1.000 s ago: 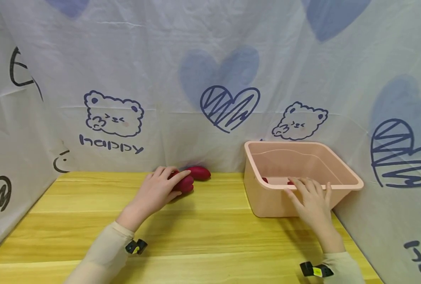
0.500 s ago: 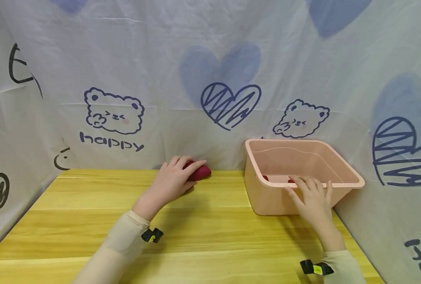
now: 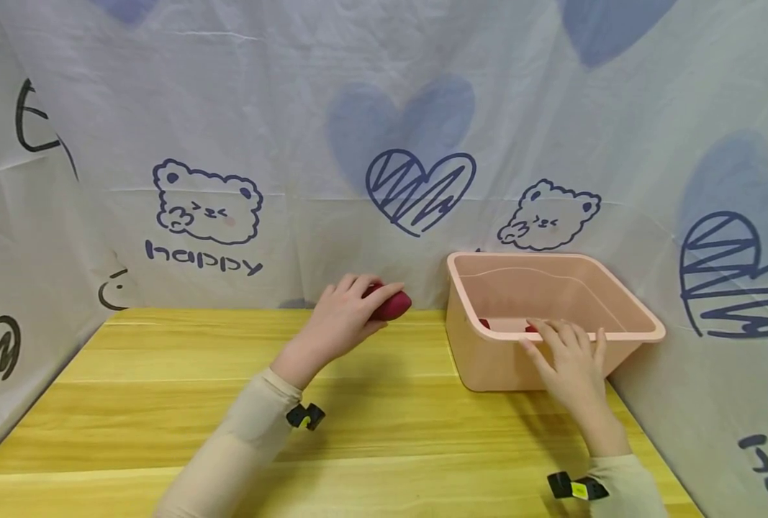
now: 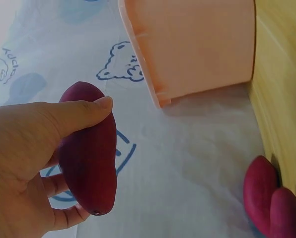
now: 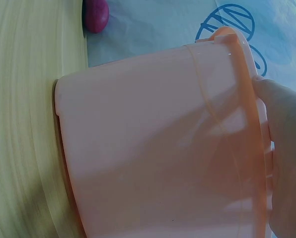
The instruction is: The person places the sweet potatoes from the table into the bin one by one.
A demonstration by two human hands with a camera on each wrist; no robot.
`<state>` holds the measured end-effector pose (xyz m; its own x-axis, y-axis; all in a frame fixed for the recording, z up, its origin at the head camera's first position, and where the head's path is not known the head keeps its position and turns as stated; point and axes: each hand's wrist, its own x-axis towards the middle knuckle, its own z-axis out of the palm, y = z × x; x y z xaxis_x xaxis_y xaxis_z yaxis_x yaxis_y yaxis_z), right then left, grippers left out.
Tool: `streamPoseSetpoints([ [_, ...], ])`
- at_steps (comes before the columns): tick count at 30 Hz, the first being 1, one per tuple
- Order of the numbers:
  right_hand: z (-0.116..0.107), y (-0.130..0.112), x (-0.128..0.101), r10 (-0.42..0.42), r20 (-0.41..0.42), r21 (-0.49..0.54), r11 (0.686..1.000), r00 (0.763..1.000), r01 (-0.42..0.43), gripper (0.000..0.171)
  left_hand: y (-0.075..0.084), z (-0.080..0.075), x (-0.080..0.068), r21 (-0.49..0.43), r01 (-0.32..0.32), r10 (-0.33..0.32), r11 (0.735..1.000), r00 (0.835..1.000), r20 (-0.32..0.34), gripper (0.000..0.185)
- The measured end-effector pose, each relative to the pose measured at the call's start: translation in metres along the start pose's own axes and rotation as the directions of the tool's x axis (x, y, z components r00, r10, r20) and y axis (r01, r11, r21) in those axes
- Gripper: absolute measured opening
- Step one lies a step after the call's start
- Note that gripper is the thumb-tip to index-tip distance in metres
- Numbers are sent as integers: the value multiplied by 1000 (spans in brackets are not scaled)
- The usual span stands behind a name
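Note:
My left hand (image 3: 358, 311) holds a dark red sweet potato (image 3: 393, 305) just above the table, left of the pink tub (image 3: 487, 360). In the left wrist view the thumb and fingers (image 4: 83, 111) wrap that sweet potato (image 4: 91, 168). Two more sweet potatoes (image 4: 272, 203) lie against the cloth at the table's back edge. My right hand (image 3: 568, 356) rests on the tub's near rim, its fingers (image 5: 287, 148) laid over the edge. Small red pieces (image 3: 484, 325) show inside the tub.
A printed cloth (image 3: 384, 144) walls in the back and both sides of the wooden table (image 3: 163, 403). The tub stands in the back right corner, close to the cloth. One sweet potato (image 5: 96, 15) shows beyond the tub in the right wrist view.
My left hand has moved right from the sweet potatoes at the back edge, lifting one toward the tub. The right hand has stayed on the tub's rim.

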<state>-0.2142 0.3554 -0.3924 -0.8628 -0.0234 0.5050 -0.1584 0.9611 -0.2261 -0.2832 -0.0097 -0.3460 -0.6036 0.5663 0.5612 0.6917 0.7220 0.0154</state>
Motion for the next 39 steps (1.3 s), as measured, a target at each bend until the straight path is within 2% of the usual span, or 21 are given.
streamPoseSetpoints([
  [9,-2,0,0,-2,5,-13,1000,1000,2,48,15,2,22,-21,-14,14,1000,1000,16,58],
  [23,-2,-2,1,0,6,0,1000,1000,0,48,33,6,48,-62,14,-10,998,998,66,59],
  [28,-1,0,0,-6,-9,2,1000,1000,6,47,41,8,58,-82,19,-15,996,999,50,59],
  [39,-1,0,1,-5,-9,4,1000,1000,5,47,54,13,75,-95,-27,25,995,999,-26,59],
])
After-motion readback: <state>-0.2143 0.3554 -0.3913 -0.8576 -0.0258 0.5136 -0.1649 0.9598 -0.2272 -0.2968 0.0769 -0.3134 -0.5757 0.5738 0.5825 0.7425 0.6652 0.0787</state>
